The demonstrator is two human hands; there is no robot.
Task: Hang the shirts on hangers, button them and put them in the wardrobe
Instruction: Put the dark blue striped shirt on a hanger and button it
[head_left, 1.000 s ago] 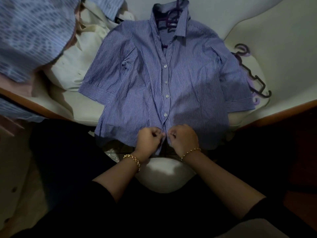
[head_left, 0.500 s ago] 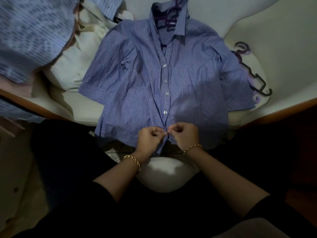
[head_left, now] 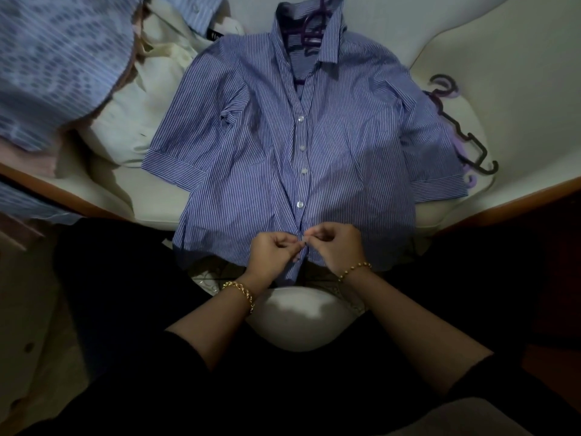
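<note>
Risk, button: the lowest button may slip from the pinch or miss its hole. Both hands crowd the hem of the blue-and-white pinstriped short-sleeved shirt point(head_left: 251, 136) in dim light.
Risk, hanger: a hard tug at the hem could drag the collar off the purple plastic hanger point(head_left: 309, 36), whose hook shows at the neck.
Appearance: cuffed sleeves and a pointed collar, open at the neck. The four white buttons point(head_left: 300, 203) down the front appear fastened, and the cloth is creased about the waist.
Location: laid flat, front up, on the cream upholstered seat point(head_left: 503, 73), with the hem overhanging the near edge.
Left hand point(head_left: 275, 251): fingers curled, pinching the placket edge at the hem.
Right hand point(head_left: 338, 247): fingers curled, pinching the facing edge. The fingertips of the two hands meet.
Adjacent: a cream garment point(head_left: 141, 99) lies to the left, and spare dark and lilac hangers point(head_left: 462, 130) lie beside the far sleeve.
</note>
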